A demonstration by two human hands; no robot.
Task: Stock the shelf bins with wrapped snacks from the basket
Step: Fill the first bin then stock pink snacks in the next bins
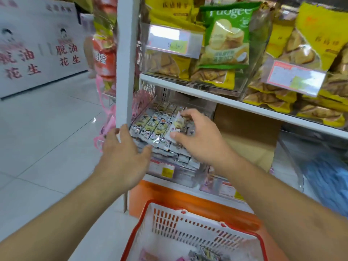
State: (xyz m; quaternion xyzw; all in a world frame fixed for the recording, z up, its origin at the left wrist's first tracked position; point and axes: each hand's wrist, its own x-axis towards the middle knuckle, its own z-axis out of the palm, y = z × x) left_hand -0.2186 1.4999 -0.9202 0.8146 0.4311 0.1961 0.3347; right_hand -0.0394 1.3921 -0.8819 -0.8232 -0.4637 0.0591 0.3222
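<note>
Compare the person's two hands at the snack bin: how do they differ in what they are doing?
The right hand pinches a wrapped snack over the bin's rows; the left hand holds nothing. The right hand's fingers are curled; the left hand's are spread, at the bin's left front edge. Both reach to the same bin above the basket.

Rows of small wrapped snacks [156, 129] in clear shelf bin [180, 176] mid-frame; red-rimmed white basket [188, 228] below, snacks inside.
</note>
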